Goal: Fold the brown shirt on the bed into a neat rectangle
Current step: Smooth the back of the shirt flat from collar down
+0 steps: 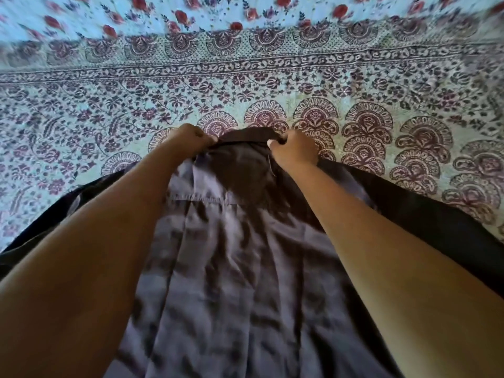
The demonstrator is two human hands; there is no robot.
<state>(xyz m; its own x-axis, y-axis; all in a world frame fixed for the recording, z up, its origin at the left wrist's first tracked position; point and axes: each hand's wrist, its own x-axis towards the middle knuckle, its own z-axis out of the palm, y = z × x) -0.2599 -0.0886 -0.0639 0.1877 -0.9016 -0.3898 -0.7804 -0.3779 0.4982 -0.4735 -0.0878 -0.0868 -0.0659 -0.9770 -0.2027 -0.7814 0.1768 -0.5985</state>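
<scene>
1. Head view, grips: the left grip (pixel 191 139), a bare hand, is clenched on the left end of the shirt's collar (pixel 246 135), knuckles up and fingers curled under the cloth. The right grip (pixel 294 151) grasps the right end the same way, with the thumb tip showing against the collar's edge. The two are near each other, with the dark collar band stretched between them. Both bare forearms reach forward from the bottom corners.
2. Head view, shirt (pixel 231 268): it lies on the bed (pixel 272 77), collar farthest from the person and body running back between the arms to the bottom edge. Whether the collar is lifted off the sheet cannot be told.
3. Head view, cloth: the shirt is a thin, soft, grey-brown weave, creased in long lengthwise folds. A stitched seam (pixel 201 199) crosses it below the collar. Darker cloth spreads out to either side under the forearms.
4. Head view, sheet: the bed is covered by a flat printed cotton sheet. It has fan-shaped maroon medallions just beyond the grips, then leafy vine bands, then red flowers on pale blue at the far, blurred edge.
</scene>
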